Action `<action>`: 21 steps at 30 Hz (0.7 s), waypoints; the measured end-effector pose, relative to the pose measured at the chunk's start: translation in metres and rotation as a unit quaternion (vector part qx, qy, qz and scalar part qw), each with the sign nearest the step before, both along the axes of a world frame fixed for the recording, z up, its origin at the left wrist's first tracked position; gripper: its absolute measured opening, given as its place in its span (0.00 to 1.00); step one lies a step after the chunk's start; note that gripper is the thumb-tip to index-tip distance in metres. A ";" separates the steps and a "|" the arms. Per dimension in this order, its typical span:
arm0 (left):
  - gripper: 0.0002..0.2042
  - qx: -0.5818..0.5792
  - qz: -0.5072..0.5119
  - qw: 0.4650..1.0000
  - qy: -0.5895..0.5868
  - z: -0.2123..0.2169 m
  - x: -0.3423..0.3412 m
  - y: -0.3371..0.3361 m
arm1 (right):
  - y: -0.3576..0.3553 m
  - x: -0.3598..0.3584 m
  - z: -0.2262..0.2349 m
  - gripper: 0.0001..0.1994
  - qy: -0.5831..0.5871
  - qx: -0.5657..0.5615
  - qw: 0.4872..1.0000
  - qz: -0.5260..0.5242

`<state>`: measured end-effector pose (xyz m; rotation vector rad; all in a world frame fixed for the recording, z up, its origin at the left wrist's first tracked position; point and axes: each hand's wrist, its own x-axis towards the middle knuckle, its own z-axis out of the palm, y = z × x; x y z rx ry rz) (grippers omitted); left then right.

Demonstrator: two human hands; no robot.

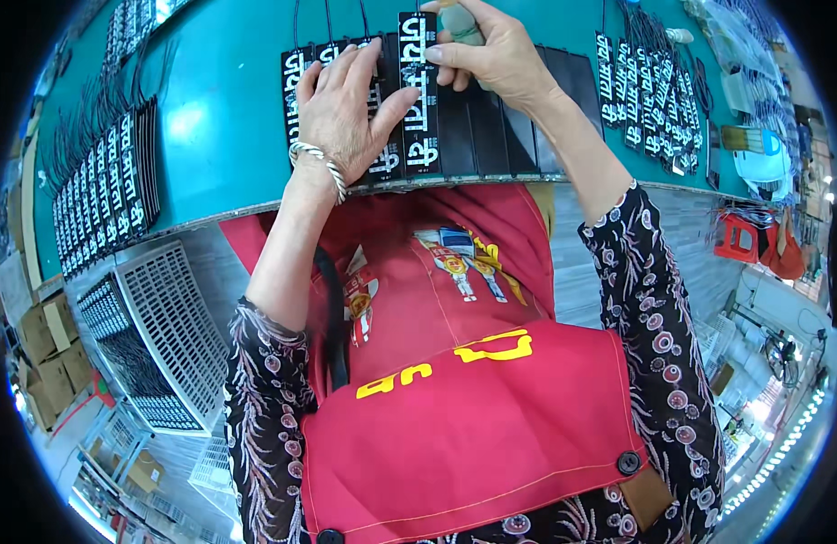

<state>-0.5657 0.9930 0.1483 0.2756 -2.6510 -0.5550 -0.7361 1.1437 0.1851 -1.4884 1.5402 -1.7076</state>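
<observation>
A narrow black strip (422, 127) with white markings and a dark wire at its far end lies upright in front of me on the green table. My left hand (341, 109) rests with fingers stretched over similar marked strips (293, 77) beside it, its thumb reaching onto this strip's left edge. At the far right end of the same strip, the thumb of my right hand (505, 59) touches its edge. That hand's fingers curl round a small pale-green rounded thing (462, 25), its kind unclear. Plain black strips (518, 136) lie side by side to the right.
Wired black strips (106, 186) stand in a row at left; more strips (654, 100) lie at right near a brush (745, 139). Below the table's front edge are a white plastic crate (178, 304) at left and a red stool (738, 240) at right. Cardboard boxes (56, 363) stand far left.
</observation>
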 end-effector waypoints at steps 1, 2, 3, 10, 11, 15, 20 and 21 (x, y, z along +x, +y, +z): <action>0.34 -0.008 0.005 1.000 0.003 0.002 0.000 0.001 | 0.000 0.001 -0.001 0.21 0.000 0.001 1.000 -0.001; 0.34 0.014 -0.006 1.000 0.001 0.005 0.000 0.003 | 0.000 0.002 -0.002 0.22 -0.050 0.112 0.991 -0.055; 0.34 0.014 -0.007 1.000 0.002 0.006 0.000 0.006 | 0.000 0.003 -0.002 0.24 -0.099 0.220 0.964 -0.109; 0.25 -0.100 -0.025 0.993 -0.057 0.013 -0.002 0.012 | -0.012 0.002 0.019 0.24 -0.049 0.360 0.925 -0.110; 0.25 -0.103 -0.026 0.992 -0.061 0.014 -0.003 0.012 | -0.011 0.005 0.024 0.25 -0.048 0.363 0.923 -0.114; 0.25 -0.104 -0.024 0.993 -0.060 0.020 -0.006 0.015 | 0.003 0.005 0.027 0.25 -0.072 0.304 0.935 -0.166; 0.26 -0.135 -0.049 0.988 -0.061 0.022 -0.011 0.013 | 0.043 0.002 0.024 0.23 -0.003 0.265 0.939 -0.217; 0.26 -0.131 -0.061 0.987 -0.071 0.023 -0.011 0.013 | 0.049 0.004 0.025 0.22 -0.003 0.254 0.943 -0.216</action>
